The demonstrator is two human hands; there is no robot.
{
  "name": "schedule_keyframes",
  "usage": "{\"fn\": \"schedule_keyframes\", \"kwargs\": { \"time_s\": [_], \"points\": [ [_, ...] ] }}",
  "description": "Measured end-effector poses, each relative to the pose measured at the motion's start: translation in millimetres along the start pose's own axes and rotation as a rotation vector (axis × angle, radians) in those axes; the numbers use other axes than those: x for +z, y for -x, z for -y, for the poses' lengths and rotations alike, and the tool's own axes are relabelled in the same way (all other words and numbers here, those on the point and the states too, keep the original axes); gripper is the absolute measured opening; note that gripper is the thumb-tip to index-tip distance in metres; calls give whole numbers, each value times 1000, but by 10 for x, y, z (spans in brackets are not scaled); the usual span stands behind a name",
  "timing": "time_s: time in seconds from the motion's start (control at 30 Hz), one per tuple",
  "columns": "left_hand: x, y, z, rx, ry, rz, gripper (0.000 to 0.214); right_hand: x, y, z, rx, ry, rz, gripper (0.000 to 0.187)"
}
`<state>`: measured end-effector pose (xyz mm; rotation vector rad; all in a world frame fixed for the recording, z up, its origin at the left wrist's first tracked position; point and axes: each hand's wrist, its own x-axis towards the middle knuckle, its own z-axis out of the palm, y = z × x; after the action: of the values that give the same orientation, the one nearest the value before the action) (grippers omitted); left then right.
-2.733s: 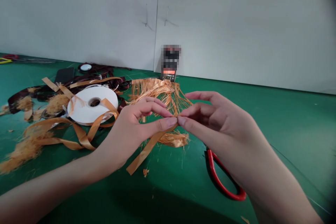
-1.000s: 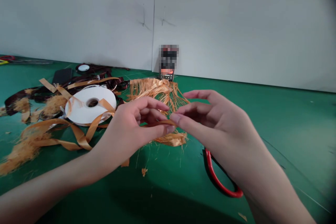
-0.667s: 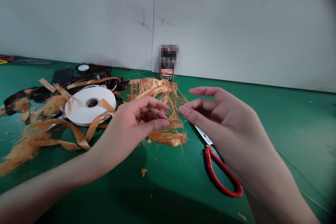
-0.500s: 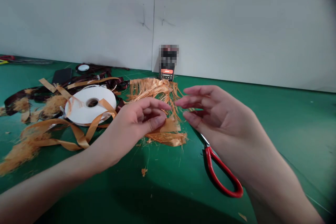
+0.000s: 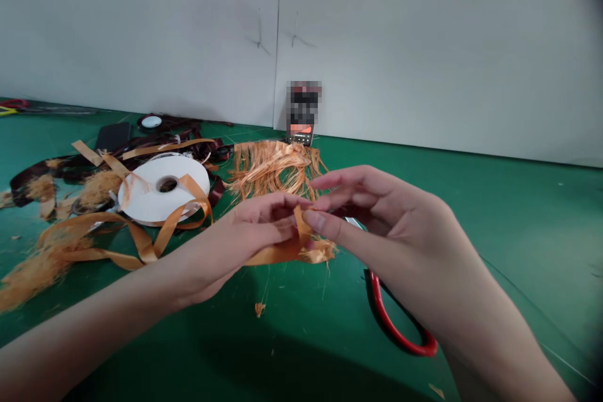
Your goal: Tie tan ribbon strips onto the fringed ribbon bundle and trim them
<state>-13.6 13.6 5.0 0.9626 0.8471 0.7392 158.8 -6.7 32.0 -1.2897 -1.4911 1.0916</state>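
Observation:
A short strip of orange satin ribbon [image 5: 277, 252] runs under my left hand [image 5: 249, 226] and bends upward at my right hand [image 5: 377, 217]. My left fingers press on the strip, and my right thumb and forefinger pinch its raised end. Behind and under the hands lies a frayed orange ribbon fringe [image 5: 276, 169]. Red-handled scissors [image 5: 398, 320] lie below my right hand, which hides their blades. A white ribbon spool [image 5: 160, 191], wound with orange ribbon, is left of my left hand.
Tangled dark maroon ribbon [image 5: 47, 176] and loose orange fibre tufts [image 5: 32, 279] lie on the green cutting mat [image 5: 527, 220]. A black phone [image 5: 113, 136] and a pixelated upright object [image 5: 302, 113] stand near the white wall [image 5: 424, 44].
My hands have closed together around the ribbon strip after being apart. The strip now bends upward between them, and my right hand again covers the scissor blades.

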Motion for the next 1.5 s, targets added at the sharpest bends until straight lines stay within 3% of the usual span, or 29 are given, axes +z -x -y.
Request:
{"fn": "schedule_keyframes", "kwargs": {
  "time_s": [0.1, 0.2, 0.4, 0.57, 1.13, 1.5],
  "points": [
    [-6, 23, 10, 188, -167, -113, 11, -5, -11, -6, 49, 25, -81, 22],
    [-7, 59, 18, 267, -197, -98, 9, -5, -24, -12, 59, 6, -136, 25],
    [30, 58, 4, 247, -333, -109, 9, -3, -10, 2, 93, -20, -123, 21],
    [25, 33, 4, 259, -381, -141, 11, -18, -15, -18, 23, 51, -136, 16],
    [-11, 39, 26, 242, -337, -162, 15, -1, -18, 14, 14, 78, -214, 17],
    [48, 31, 0, 217, -293, -171, 14, 17, -10, 2, -3, 179, -155, 13]
  ]
}}
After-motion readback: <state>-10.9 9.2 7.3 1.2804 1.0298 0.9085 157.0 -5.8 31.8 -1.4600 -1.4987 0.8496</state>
